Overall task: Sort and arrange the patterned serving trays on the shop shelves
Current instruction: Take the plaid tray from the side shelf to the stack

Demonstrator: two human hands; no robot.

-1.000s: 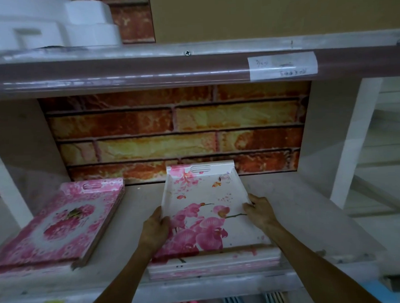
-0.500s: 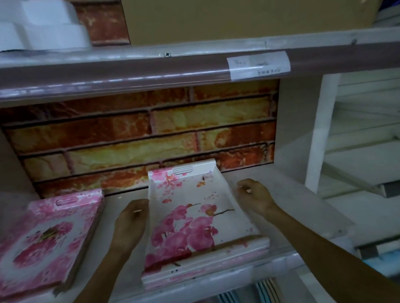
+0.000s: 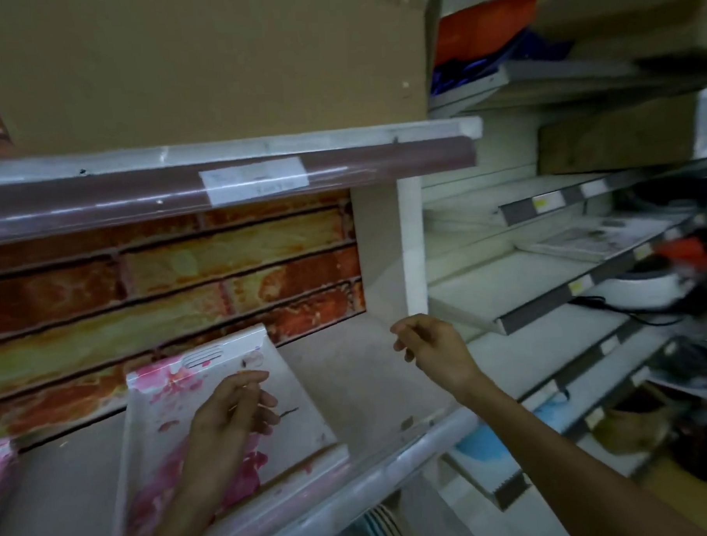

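My left hand [image 3: 232, 415] hovers over the middle of the orchid tray [image 3: 175, 401], fingers loosely spread and holding nothing; whether it touches the tray I cannot tell. My right hand [image 3: 432, 351] hangs in the air off the tray's right side, well apart from it, fingers loosely curled and empty. The tray lies flat on the shelf [image 3: 365, 397], its long axis running from the front edge to the brick-patterned back wall [image 3: 162, 284], slotted handle end at the back
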